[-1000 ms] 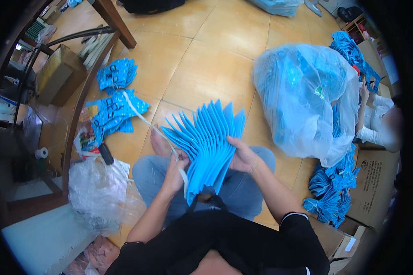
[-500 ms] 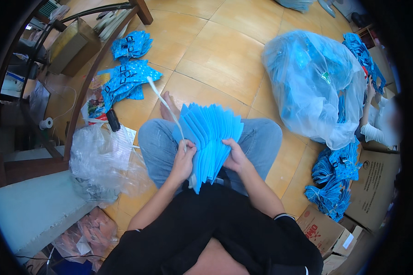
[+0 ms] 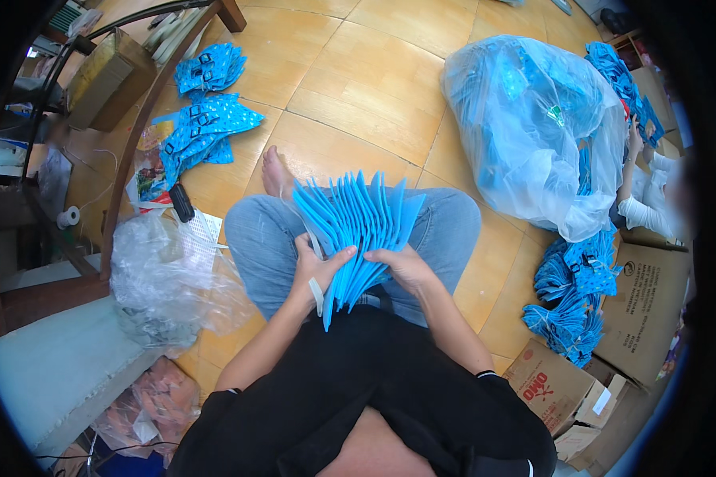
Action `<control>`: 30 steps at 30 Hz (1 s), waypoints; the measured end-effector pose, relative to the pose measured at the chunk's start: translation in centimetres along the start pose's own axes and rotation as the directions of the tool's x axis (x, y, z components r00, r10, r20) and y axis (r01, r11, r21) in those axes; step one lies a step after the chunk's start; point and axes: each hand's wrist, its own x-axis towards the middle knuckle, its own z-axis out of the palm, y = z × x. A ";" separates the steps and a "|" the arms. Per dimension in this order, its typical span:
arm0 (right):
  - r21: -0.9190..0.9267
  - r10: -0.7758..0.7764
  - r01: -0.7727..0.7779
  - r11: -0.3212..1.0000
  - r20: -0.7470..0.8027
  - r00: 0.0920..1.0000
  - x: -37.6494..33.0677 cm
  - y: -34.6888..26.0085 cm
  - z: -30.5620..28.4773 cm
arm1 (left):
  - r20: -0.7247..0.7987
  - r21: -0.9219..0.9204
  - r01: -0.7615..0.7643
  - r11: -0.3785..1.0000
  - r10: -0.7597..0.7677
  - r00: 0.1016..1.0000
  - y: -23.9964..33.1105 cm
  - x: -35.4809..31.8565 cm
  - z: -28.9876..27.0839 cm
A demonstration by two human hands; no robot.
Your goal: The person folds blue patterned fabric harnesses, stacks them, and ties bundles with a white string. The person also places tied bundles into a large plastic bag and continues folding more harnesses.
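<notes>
A fanned stack of light blue fabric pieces (image 3: 366, 219) stands over my lap between both hands. My left hand (image 3: 317, 266) is closed on the stack's left side, its thumb lying across the pieces. A pale flat strip (image 3: 317, 296) runs by that hand, its lower end hanging beside the wrist and its upper part along the stack's left edge. My right hand (image 3: 402, 266) grips the stack from the right, thumb pressed in near the other thumb. The fingers behind the stack are partly hidden.
Patterned blue bundles (image 3: 203, 131) lie at the left beside a black object (image 3: 181, 203) and clear plastic (image 3: 159, 270). A large clear bag (image 3: 533, 135) of blue pieces stands at right, near more bundles (image 3: 569, 294), cartons (image 3: 553, 385) and another person's white sleeve (image 3: 648, 211).
My right hand has moved in toward the left, and the thumbs are closer together. The stack's upper ends have spread apart. The pale strip no longer sticks up high above my left hand.
</notes>
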 end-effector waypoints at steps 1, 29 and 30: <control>0.046 0.004 -0.002 0.999 -0.055 0.998 0.2 0.4 0.0 | 0.017 -0.008 0.008 1.000 -0.008 1.000 0.2 0.1 -0.1; -0.021 -0.315 0.339 0.941 -0.430 0.846 -2.6 3.7 2.1 | 0.227 -0.040 0.134 0.990 -0.121 0.966 0.9 1.2 -1.4; -0.003 -0.330 0.364 0.931 -0.428 0.841 -2.8 4.2 2.0 | 0.239 -0.015 0.090 0.996 -0.084 0.967 0.8 1.1 -1.2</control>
